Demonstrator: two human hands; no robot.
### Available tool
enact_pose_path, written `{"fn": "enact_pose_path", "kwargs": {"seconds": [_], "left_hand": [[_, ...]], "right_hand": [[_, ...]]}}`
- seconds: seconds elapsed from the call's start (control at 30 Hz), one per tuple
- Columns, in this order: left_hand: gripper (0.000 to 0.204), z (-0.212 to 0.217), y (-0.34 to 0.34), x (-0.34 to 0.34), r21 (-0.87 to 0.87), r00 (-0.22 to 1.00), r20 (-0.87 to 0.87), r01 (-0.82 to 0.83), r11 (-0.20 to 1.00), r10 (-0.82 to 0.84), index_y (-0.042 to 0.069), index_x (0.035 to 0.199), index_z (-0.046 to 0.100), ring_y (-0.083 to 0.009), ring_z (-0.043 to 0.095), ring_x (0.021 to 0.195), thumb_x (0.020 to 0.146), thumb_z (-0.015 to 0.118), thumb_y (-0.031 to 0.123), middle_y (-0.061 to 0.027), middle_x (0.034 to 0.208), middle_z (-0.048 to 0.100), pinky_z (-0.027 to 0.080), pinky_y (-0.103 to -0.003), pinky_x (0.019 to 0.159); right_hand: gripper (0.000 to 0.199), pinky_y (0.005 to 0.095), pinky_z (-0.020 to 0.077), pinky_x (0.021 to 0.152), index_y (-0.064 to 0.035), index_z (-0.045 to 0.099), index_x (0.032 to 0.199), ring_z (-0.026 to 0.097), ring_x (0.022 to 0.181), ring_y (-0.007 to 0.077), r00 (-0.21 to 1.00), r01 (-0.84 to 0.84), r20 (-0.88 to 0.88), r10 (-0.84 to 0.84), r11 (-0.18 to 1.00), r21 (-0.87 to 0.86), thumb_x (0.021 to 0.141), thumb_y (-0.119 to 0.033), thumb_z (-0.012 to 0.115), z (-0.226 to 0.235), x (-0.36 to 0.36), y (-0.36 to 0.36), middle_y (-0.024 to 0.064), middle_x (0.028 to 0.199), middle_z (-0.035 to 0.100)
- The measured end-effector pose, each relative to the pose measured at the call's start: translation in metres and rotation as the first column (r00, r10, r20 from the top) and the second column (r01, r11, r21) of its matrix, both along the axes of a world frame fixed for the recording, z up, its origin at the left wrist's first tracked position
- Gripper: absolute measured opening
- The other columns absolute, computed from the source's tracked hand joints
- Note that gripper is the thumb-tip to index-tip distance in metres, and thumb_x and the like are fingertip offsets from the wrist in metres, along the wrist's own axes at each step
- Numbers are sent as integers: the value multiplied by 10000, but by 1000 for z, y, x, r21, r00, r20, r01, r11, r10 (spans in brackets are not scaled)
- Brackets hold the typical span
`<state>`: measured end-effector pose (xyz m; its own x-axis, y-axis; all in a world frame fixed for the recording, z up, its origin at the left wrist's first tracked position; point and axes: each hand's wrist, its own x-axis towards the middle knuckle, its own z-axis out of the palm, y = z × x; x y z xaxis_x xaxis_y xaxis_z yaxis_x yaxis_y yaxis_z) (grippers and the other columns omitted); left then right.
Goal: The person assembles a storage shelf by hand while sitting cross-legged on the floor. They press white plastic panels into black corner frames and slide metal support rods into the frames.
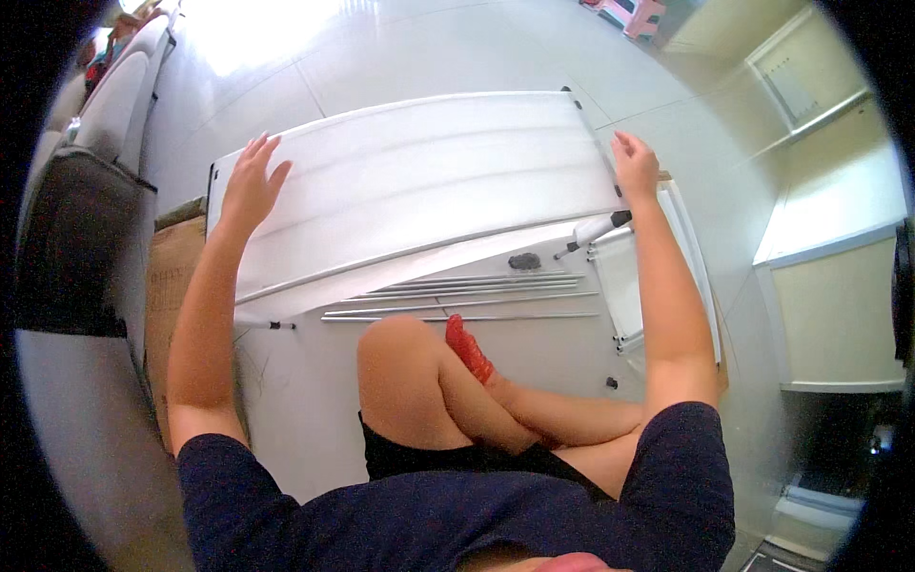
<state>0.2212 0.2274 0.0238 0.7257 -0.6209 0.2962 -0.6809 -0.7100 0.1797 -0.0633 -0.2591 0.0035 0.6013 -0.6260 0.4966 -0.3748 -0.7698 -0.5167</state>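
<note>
A wide white panel [419, 181] with thin rims and black corner fittings lies across the floor in front of my crossed legs. Over its left end is my left hand [252, 191], thumb and fingers apart, holding nothing. My right hand [636, 170] is by the panel's right edge, its fingers loosely bent and nothing visible in them; whether it touches the edge is unclear. Below that hand, a white tube [596, 231] with black ends rests at a slant. Several thin metal rods [467, 297] lie between the panel and my legs, near a small dark bundle [524, 260].
Flat cardboard [174, 286] lies under the panel's left side. White framed pieces [620, 276] are stacked beside my right forearm, with a small black part [611, 383] nearby. Grey upholstered seats [105, 114] line the left; pale cabinets [839, 324] stand right. A pink stool [640, 17] is far off.
</note>
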Motion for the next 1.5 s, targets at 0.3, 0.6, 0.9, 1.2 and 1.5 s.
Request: {"fn": "enact_pose_path", "kwargs": {"seconds": [0.3,0.6,0.9,1.2,1.5], "left_hand": [[391,11,-262,-55,-62,813,7,582,811,-583,66,1235,484,-277,355,1265,892,522,249,-109,1301,465,289,-398,1058],[410,-14,-373,-145,-19,648,-33,760,649,-761,48,1184,478,-263,402,1221,864,541,297,-108,1242,487,325,-366,1029],[367,-29,-383,-142,78,653,-80,757,648,-753,48,1159,496,-257,495,1120,893,491,301,-119,1151,542,412,-365,955],[375,-29,-399,-154,165,710,-50,699,695,-702,37,985,621,-270,597,965,923,426,351,-135,1006,621,497,-379,814],[367,-10,-393,-159,161,730,-145,684,712,-668,53,937,649,-273,630,875,924,428,346,-115,948,647,516,-401,753]], "right_hand": [[189,341,490,717,-70,685,906,631,790,273,991,-108,-82,109,994,17,787,-160,569,5,73,-39,146,864,657],[218,328,493,678,-73,694,849,639,731,250,952,-238,-155,263,958,159,738,-248,623,-14,93,-72,117,790,668],[180,261,446,569,-42,668,821,561,622,114,835,-286,-409,369,925,251,722,-191,681,13,107,-79,50,707,644],[266,326,495,601,6,627,854,603,629,207,804,-121,-523,283,939,323,704,-213,607,-6,132,-95,144,741,640],[212,313,492,570,13,625,811,594,603,186,917,-232,-274,292,945,231,696,-165,643,-5,125,-92,108,674,628]]}}
